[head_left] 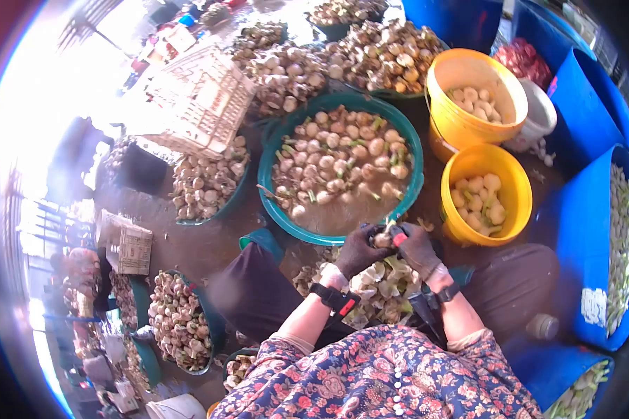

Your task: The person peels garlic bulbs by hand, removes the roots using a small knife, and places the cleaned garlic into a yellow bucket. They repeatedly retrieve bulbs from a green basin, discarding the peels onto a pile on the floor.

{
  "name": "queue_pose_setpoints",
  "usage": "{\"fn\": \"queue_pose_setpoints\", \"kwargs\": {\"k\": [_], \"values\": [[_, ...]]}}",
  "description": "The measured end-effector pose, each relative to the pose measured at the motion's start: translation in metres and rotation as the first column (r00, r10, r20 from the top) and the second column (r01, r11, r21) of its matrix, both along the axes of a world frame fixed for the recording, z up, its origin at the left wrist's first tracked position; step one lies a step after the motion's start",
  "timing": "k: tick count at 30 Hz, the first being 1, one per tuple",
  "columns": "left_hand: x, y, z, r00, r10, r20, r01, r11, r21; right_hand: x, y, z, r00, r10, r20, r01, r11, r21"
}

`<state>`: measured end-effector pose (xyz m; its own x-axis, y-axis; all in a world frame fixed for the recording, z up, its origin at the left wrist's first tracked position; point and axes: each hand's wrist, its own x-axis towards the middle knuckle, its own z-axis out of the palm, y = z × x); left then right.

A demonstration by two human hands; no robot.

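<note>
My left hand, in a dark glove, is closed around a small pale onion in front of my body. Against the same bulb is my right hand, also gloved and closed, on a small red-handled tool; its working end is hidden. Under both hands lies a heap of loose pale skins between my knees. Just beyond my fingers stands a wide green tub with many onions and some murky water in it, several with green sprouts.
To the right, two yellow buckets hold peeled white bulbs. Blue barrels and a cut blue container of green-stemmed produce line the right side. Bulb-filled tubs and a white crate stand left. People are at far left.
</note>
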<state>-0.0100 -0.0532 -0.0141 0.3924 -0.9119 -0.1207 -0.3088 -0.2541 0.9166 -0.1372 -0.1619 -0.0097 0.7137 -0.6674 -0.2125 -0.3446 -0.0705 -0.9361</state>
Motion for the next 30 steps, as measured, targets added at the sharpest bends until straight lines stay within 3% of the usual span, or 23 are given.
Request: {"fn": "queue_pose_setpoints", "kwargs": {"k": [1,3,5,6,7,8,9,10,12,13,14,17,21,24,27,28,30], "values": [[0.002,0.003,-0.006,0.981,-0.001,-0.193,0.005,1.0,0.021,-0.005,0.0,0.006,0.999,0.015,0.031,-0.023,0.968,0.25],[-0.004,0.006,0.005,0.993,0.03,-0.118,-0.031,1.0,-0.004,-0.006,0.004,-0.015,0.983,-0.131,0.13,0.057,0.886,0.461],[-0.018,0.005,-0.004,0.958,0.155,-0.239,-0.184,0.977,-0.104,-0.008,0.012,-0.003,0.973,-0.225,0.056,0.113,0.67,0.733],[-0.026,0.005,0.017,0.899,0.213,-0.382,-0.263,0.961,-0.082,-0.011,0.015,-0.001,0.972,-0.223,0.069,0.076,0.582,0.81],[-0.03,0.008,0.028,0.875,0.196,-0.442,-0.209,0.978,0.019,-0.016,0.018,-0.002,0.972,-0.222,0.075,0.042,0.482,0.875],[-0.029,0.01,0.029,0.979,0.121,-0.163,-0.134,0.989,-0.069,-0.02,0.022,-0.005,0.959,-0.133,0.251,-0.078,0.727,0.683],[-0.028,0.011,0.029,0.988,0.06,0.139,-0.043,0.991,-0.126,-0.021,0.022,-0.006,0.938,0.048,0.343,-0.181,0.912,0.367],[-0.027,0.014,0.023,0.966,0.148,0.212,-0.117,0.981,-0.152,-0.022,0.023,-0.008,0.911,0.181,0.37,-0.195,0.981,0.002],[-0.016,0.017,0.031,0.955,0.089,0.282,-0.03,0.978,-0.206,-0.022,0.02,0.019,0.949,0.246,0.199,-0.23,0.968,-0.1],[-0.009,0.018,0.037,0.946,0.056,0.32,0.019,0.974,-0.228,-0.021,0.019,0.014,0.964,0.213,0.161,-0.229,0.969,0.089],[-0.006,0.022,0.048,0.978,-0.103,0.181,0.121,0.989,-0.086,-0.019,0.017,0.01,0.979,0.17,0.111,-0.195,0.941,0.277],[-0.005,0.027,0.032,0.991,-0.116,0.074,0.116,0.993,0.005,-0.019,0.017,-0.003,1.0,0.008,0.02,-0.02,0.737,0.675],[-0.016,0.029,0.021,0.992,0.035,-0.12,-0.035,0.999,-0.001,-0.017,0.02,-0.003,0.999,-0.009,0.033,-0.018,0.69,0.723],[-0.026,0.027,0.03,0.99,0.115,0.084,-0.117,0.993,0.022,-0.015,0.016,-0.014,0.987,-0.002,-0.161,0.097,0.803,0.587],[-0.032,0.022,0.008,0.918,0.331,-0.22,-0.339,0.941,-0.001,-0.015,0.018,-0.007,0.99,0.032,-0.138,0.036,0.883,0.468],[-0.03,0.022,0.001,0.913,0.336,-0.233,-0.335,0.941,0.045,-0.014,0.021,-0.003,0.992,0.033,-0.126,0.034,0.871,0.49],[-0.023,0.022,-0.004,0.87,0.39,-0.302,-0.377,0.92,0.102,-0.007,0.028,-0.013,0.997,0.033,0.075,-0.049,0.974,0.223]]}}
